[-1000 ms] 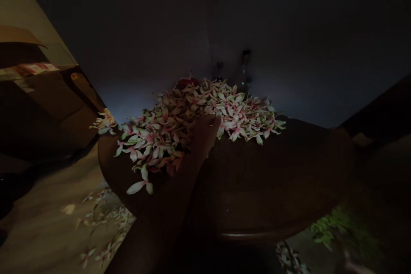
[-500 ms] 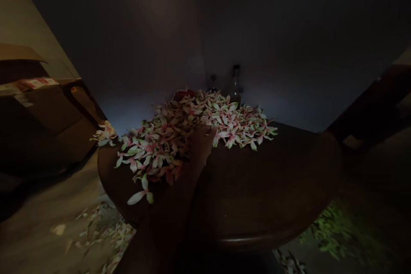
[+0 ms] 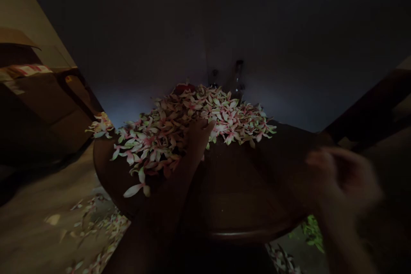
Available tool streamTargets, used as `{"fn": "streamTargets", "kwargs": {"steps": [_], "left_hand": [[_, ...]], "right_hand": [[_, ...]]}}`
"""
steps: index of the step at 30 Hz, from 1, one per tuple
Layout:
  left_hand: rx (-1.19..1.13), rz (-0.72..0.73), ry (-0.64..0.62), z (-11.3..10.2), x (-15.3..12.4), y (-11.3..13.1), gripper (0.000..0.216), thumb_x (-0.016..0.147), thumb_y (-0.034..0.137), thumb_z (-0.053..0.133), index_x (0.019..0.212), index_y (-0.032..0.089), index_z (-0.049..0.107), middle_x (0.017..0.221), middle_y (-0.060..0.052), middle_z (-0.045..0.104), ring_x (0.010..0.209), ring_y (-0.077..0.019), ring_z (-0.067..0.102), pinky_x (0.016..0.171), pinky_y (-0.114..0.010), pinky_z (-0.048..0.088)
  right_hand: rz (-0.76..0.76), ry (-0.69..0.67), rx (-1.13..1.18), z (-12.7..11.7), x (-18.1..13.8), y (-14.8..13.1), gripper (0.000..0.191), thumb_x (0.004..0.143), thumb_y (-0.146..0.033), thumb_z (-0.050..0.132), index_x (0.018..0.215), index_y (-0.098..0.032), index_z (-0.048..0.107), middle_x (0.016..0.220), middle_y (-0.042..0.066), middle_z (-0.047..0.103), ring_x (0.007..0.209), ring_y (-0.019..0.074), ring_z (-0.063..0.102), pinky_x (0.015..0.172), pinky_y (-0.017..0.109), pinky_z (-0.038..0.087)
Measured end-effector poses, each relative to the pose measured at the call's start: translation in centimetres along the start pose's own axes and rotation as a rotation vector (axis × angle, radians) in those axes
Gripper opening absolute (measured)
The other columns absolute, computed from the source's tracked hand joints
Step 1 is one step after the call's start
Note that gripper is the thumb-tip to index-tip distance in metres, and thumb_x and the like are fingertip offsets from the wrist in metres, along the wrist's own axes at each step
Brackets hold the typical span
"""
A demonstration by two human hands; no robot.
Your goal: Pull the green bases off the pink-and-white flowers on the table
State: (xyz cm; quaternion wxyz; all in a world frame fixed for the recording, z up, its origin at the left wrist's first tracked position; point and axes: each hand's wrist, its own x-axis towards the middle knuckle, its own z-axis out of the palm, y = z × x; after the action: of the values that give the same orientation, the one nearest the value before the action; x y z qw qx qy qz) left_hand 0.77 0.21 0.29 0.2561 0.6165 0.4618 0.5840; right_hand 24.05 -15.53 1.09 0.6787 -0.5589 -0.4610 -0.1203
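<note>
The left hand (image 3: 196, 140) lies with half-curled fingers on a heap of pink-and-white flowers (image 3: 154, 143), its grip unclear; the light, soft, easily bruised blooms spread beneath and beside those fingers over a dark round table (image 3: 244, 197), best scooped from below, and the blurred right hand (image 3: 342, 175) shows no clear grip.

Left hand (image 3: 199, 138) rests among blossoms (image 3: 160, 137) on a table (image 3: 253, 197); right hand (image 3: 342, 177) blurred.

Pink-and-white blossoms (image 3: 154, 141) (green-tinged too) lie heaped on a dark tabletop (image 3: 250, 192).
</note>
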Motion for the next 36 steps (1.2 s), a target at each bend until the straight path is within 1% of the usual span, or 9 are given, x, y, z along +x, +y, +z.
{"fn": "streamTargets", "kwargs": {"steps": [4, 6, 8, 16, 20, 25, 29, 32, 36], "left_hand": [[-0.034, -0.058, 0.004, 0.1, 0.0, 0.3, 0.032, 0.08, 0.04, 0.064, 0.06, 0.018, 0.052, 0.06, 0.003, 0.044, 0.059, -0.0104, 0.042, 0.059, -0.023, 0.032], [-0.041, -0.1, -0.007, 0.1, -0.1, 0.6, 0.028, 0.079, 0.039, 0.065, 0.064, 0.017, 0.06, 0.062, 0.003, 0.051, 0.061, -0.0109, 0.045, 0.059, -0.023, 0.033], [-0.019, -0.112, -0.048, 0.2, -0.1, 0.6, 0.029, 0.079, 0.041, 0.065, 0.065, 0.016, 0.063, 0.06, 0.003, 0.052, 0.06, -0.0109, 0.046, 0.058, -0.023, 0.033], [-0.048, -0.072, -0.258, 1.1, -0.4, -0.5, 0.033, 0.079, 0.046, 0.064, 0.064, 0.016, 0.06, 0.06, 0.003, 0.051, 0.06, -0.0102, 0.046, 0.057, -0.022, 0.033], [0.019, -0.075, -0.198, 0.6, -0.3, 0.0, 0.032, 0.081, 0.044, 0.062, 0.063, 0.017, 0.059, 0.057, 0.003, 0.047, 0.057, -0.011, 0.044, 0.055, -0.023, 0.03], [0.072, -0.048, -0.021, 0.0, -0.1, 0.5, 0.044, 0.08, 0.045, 0.062, 0.052, 0.018, 0.043, 0.054, 0.004, 0.036, 0.055, -0.0105, 0.038, 0.055, -0.025, 0.029], [-0.011, -0.133, 0.115, 0.0, 0.2, -0.3, 0.043, 0.081, 0.05, 0.061, 0.056, 0.02, 0.042, 0.053, 0.005, 0.035, 0.052, -0.0104, 0.036, 0.053, -0.025, 0.028], [-0.065, -0.153, 0.151, -0.3, 0.6, -0.8, 0.043, 0.082, 0.05, 0.059, 0.057, 0.02, 0.042, 0.053, 0.005, 0.035, 0.052, -0.0103, 0.035, 0.053, -0.025, 0.029], [-0.037, -0.08, 0.129, -0.6, 0.8, -0.5, 0.044, 0.082, 0.048, 0.059, 0.055, 0.019, 0.04, 0.054, 0.004, 0.034, 0.055, -0.0102, 0.035, 0.056, -0.025, 0.028]], "right_hand": [[-0.17, -0.598, 0.267, 11.7, 2.2, -1.6, 0.022, 0.089, -0.043, 0.062, 0.1, -0.025, 0.068, 0.098, 0.005, 0.068, 0.085, 0.0199, 0.063, 0.073, 0.035, 0.049], [-0.199, -0.71, 0.319, 15.6, 1.3, -0.8, 0.024, 0.09, -0.044, 0.06, 0.098, -0.022, 0.068, 0.096, 0.005, 0.067, 0.086, 0.0192, 0.062, 0.075, 0.033, 0.049], [-0.22, -0.755, 0.33, 17.1, 0.1, 0.4, 0.025, 0.092, -0.044, 0.058, 0.096, -0.021, 0.068, 0.091, 0.005, 0.067, 0.083, 0.018, 0.061, 0.077, 0.032, 0.047], [-0.243, -0.723, 0.281, 14.3, 0.1, 1.8, 0.019, 0.091, -0.04, 0.06, 0.091, -0.022, 0.066, 0.09, 0.004, 0.064, 0.082, 0.0185, 0.059, 0.076, 0.032, 0.046], [-0.23, -0.59, 0.315, 14.1, 0.3, 0.9, 0.018, 0.091, -0.038, 0.06, 0.085, -0.022, 0.062, 0.089, 0.004, 0.061, 0.082, 0.0183, 0.057, 0.075, 0.032, 0.046], [-0.024, -0.311, 0.38, 13.6, 0.6, 0.9, 0.022, 0.093, -0.041, 0.054, 0.082, -0.022, 0.051, 0.081, 0.001, 0.052, 0.073, 0.0155, 0.051, 0.069, 0.03, 0.046], [0.101, -0.088, 0.556, 12.8, 2.1, 1.0, 0.019, 0.092, -0.041, 0.053, 0.09, -0.023, 0.045, 0.093, 0.002, 0.052, 0.066, 0.0107, 0.048, 0.058, 0.025, 0.045], [0.133, 0.103, 0.567, 10.3, 2.5, 1.0, 0.021, 0.09, -0.042, 0.057, 0.091, -0.025, 0.044, 0.093, 0.001, 0.05, 0.064, 0.0105, 0.049, 0.054, 0.026, 0.043], [0.135, 0.258, 0.25, 2.4, -2.0, 2.2, 0.014, 0.09, -0.046, 0.051, 0.096, -0.034, 0.047, 0.084, 0.002, 0.039, 0.066, 0.0197, 0.052, 0.052, 0.037, 0.044]]}}
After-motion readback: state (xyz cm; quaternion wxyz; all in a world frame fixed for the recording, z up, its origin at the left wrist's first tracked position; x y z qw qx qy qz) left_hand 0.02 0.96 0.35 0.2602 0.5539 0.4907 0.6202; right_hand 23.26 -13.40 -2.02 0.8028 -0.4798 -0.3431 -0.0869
